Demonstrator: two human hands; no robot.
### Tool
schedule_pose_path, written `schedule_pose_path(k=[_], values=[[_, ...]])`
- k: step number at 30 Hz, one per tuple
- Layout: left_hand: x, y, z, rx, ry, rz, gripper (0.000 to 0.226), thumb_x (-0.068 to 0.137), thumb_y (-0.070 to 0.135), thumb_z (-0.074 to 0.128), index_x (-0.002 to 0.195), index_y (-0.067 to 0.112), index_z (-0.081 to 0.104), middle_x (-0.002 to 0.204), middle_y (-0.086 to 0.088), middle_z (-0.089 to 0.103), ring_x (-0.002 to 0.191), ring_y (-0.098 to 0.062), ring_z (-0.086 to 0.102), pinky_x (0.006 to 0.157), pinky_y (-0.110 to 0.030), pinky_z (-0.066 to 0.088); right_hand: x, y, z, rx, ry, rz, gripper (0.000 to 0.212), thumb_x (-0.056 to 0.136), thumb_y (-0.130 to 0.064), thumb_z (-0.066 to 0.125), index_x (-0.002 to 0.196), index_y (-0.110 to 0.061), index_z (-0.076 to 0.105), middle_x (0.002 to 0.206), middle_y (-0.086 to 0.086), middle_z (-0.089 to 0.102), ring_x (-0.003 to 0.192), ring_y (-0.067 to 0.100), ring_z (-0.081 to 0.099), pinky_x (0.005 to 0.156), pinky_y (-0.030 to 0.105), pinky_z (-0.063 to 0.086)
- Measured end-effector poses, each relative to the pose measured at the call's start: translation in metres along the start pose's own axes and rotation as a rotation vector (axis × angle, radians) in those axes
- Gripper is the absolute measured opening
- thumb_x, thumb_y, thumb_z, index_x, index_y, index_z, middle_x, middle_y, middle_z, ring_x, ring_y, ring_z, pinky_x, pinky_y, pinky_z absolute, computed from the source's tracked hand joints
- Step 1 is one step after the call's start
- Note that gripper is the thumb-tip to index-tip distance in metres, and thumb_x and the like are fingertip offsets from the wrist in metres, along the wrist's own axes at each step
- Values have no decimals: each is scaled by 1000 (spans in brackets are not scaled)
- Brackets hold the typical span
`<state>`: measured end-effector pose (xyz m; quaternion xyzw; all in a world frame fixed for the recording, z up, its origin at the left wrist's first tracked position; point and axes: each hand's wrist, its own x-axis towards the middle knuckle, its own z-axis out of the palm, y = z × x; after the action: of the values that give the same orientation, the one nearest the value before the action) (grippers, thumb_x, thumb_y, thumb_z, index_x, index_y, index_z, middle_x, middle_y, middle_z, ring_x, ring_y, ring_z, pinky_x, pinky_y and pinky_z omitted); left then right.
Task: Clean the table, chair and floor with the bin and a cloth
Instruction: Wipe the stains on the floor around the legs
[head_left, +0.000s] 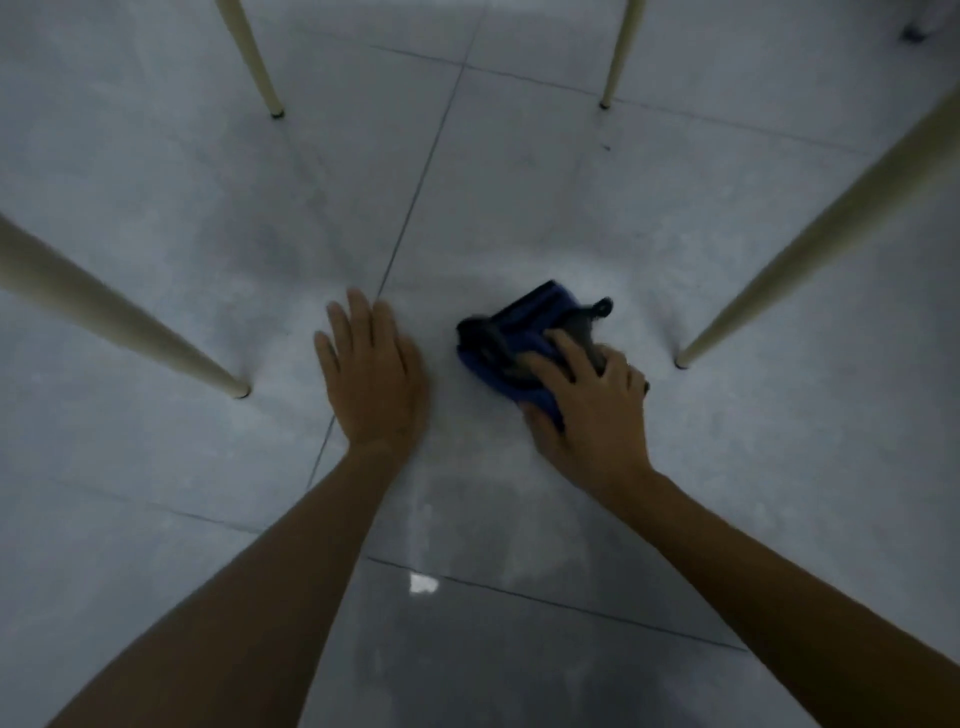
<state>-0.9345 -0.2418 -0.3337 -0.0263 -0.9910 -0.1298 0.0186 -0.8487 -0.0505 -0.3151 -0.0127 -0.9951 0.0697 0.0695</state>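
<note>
Left hand: yours, flat on tiled floor, fingers straight and close together, holding nothing, its fingertips at grout line. Right hand: yours, pressing crumpled blue cloth onto floor, fingers bent over it, thumb at its near edge. Cloth lies between left hand and near right leg, touching neither. Near left leg, far left leg, far right leg: cream, tapered, feet on floor. Table or chair: cannot tell.

Glossy tile, soft cloth

The floor is smooth grey tile with a sheen; the cloth looks fuzzy; cream legs look matt.
</note>
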Motion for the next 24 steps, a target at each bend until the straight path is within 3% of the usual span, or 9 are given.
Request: schedule_pose_path(k=[4, 8, 11, 14, 16, 18, 22, 24], values=[[-11, 53, 10, -36, -38, 138, 65, 92, 35, 12, 144, 4, 36, 155, -18, 22, 144, -37, 18, 117, -49, 10, -77, 47, -14, 24, -55, -266, 40, 83, -41, 51, 123, -35, 48, 139, 1, 42, 112, 34, 45, 88, 38, 30], [-20, 109, 24, -55, -116, 242, 71, 87, 39, 10, 145, 5, 32, 157, -17, 18, 145, -35, 15, 117, -48, 8, -119, 129, -32, -38, -93, -226, 35, 91, -45, 40, 123, -34, 48, 139, 4, 46, 106, 36, 51, 84, 42, 39], [-35, 139, 38, -31, -167, 309, 71, 88, 40, 13, 147, 5, 29, 157, -16, 16, 145, -35, 13, 118, -51, 9, -122, 176, -44, -161, -32, 127, 42, 86, -46, 43, 124, -30, 48, 137, 9, 50, 97, 42, 55, 77, 45, 44], [-41, 143, 46, 14, -143, 305, 70, 89, 41, 17, 148, 5, 26, 158, -15, 14, 146, -34, 11, 117, -51, 8, -91, 196, -46, -169, 23, 718, 50, 89, -45, 46, 134, -25, 44, 148, 8, 35, 110, 45, 46, 88, 51, 38], [-40, 143, 47, 20, -122, 309, 69, 89, 41, 18, 149, 6, 24, 158, -14, 13, 146, -33, 10, 118, -51, 7, -61, 193, -42, -123, 25, 919, 52, 92, -46, 41, 139, -26, 37, 154, 5, 24, 120, 45, 37, 95, 51, 30], [-40, 144, 45, 20, -119, 308, 69, 90, 41, 20, 149, 6, 23, 159, -14, 12, 146, -33, 8, 118, -51, 7, -37, 187, -35, -130, 28, 833, 50, 92, -44, 43, 139, -28, 37, 154, 2, 24, 122, 44, 34, 95, 49, 28], [-41, 144, 46, 54, -134, 311, 68, 92, 41, 19, 150, 6, 17, 159, -14, 9, 147, -33, 5, 119, -50, 6, 10, 183, -27, -119, -44, 267, 52, 86, -53, 35, 131, -30, 49, 145, 0, 41, 115, 44, 44, 85, 46, 34], [-40, 145, 44, 62, -134, 323, 69, 91, 40, 19, 150, 5, 16, 159, -15, 8, 147, -33, 4, 119, -49, 4, 28, 192, -28, -134, -81, 96, 56, 85, -55, 32, 130, -29, 51, 143, -1, 46, 113, 43, 48, 83, 46, 37]])
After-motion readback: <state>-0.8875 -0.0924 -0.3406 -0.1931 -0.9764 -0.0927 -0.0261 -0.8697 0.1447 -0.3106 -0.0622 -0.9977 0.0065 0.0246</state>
